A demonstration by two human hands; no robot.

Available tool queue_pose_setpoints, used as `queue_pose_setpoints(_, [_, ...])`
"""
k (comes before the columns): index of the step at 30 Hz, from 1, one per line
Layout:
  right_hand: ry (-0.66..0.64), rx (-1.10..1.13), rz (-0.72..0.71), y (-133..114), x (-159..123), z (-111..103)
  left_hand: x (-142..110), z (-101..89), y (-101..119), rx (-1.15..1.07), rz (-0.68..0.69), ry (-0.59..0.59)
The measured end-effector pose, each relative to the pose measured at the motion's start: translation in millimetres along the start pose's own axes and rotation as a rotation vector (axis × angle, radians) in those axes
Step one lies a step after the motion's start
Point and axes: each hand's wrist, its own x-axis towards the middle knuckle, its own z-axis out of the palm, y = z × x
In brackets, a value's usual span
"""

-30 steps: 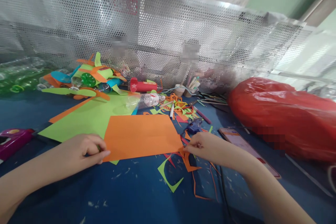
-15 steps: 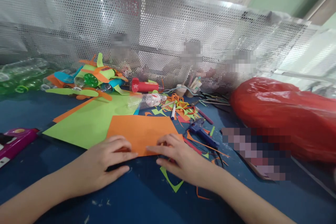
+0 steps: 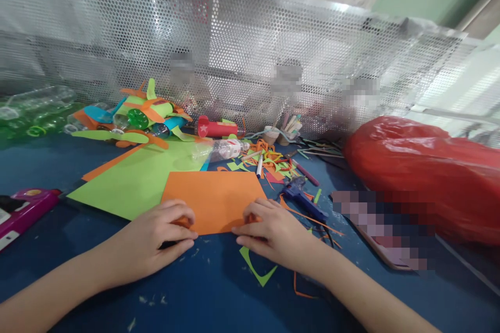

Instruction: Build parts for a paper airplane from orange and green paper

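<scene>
A sheet of orange paper [image 3: 214,200] lies on the blue table, its far left part over a larger lime-green sheet [image 3: 125,179]. At its near left corner, my left hand [image 3: 162,239] has thumb and fingers closed on the paper's edge. My right hand [image 3: 269,231] pinches the near edge further right, fingertips on top and thumb at the rim. Part of the paper's right side is hidden under the right hand. A lime-green offcut [image 3: 258,269] lies just below the right hand. Beyond the paper a clear plastic bottle [image 3: 221,150] rests on its side.
A blue glue gun [image 3: 304,200] and paper scraps [image 3: 269,158] lie to the right, with a phone [image 3: 375,231] and a large red plastic bag [image 3: 425,177] further out. At left are a magenta tool [image 3: 33,213], green bottles [image 3: 39,112] and paper-covered bottle planes [image 3: 142,109]. A perforated metal screen [image 3: 242,36] stands behind.
My right hand has shifted slightly right along the near edge of the orange paper. Both thumbs have drawn in toward the index fingers at that edge. The paper lies nearly as before.
</scene>
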Motion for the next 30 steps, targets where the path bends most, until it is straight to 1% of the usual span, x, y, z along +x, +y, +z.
queue_pose_setpoints(5, [-0.013, 0.044, -0.002, 17, -5, -11, -2, -7.1, -9, -0.004, -0.026, -0.021])
queue_pose_setpoints(7, [-0.025, 0.063, 0.012, 21, -7, -15, -5, -10.1, -12, -0.028, -0.03, -0.012])
queue_pose_setpoints(11, [-0.06, 0.086, 0.085, 24, -11, -21, -12, -12.6, -19, -0.074, -0.044, 0.023])
queue_pose_setpoints(13, [-0.081, 0.072, 0.13, 25, -13, -25, -15, -12.1, -23, -0.081, -0.075, 0.039])
queue_pose_setpoints(17, [-0.12, 0.004, 0.217, 29, -16, -29, -17, -13.5, -29, -0.043, -0.152, 0.013])
queue_pose_setpoints(19, [-0.115, -0.033, 0.258, 34, -16, -27, -17, -15.8, -31, -0.002, -0.179, -0.006])
queue_pose_setpoints(21, [-0.061, -0.052, 0.276, 38, -14, -23, -15, -17.5, -31, 0.037, -0.198, -0.003])
queue_pose_setpoints(24, [0.11, 0.018, 0.21, 40, -9, -13, -14, -15.9, -32, 0.092, -0.239, 0.057])
queue_pose_setpoints(26, [0.166, 0.068, 0.165, 39, -6, -7, -15, -12.6, -33, 0.129, -0.278, 0.096])
queue_pose_setpoints(28, [0.128, 0.068, 0.188, 36, -5, -1, -17, -9.0, -34, 0.152, -0.306, 0.082])
queue_pose_setpoints(30, [0.069, 0.052, 0.243, 34, -4, 3, -20, -6.5, -36, 0.16, -0.317, 0.025])
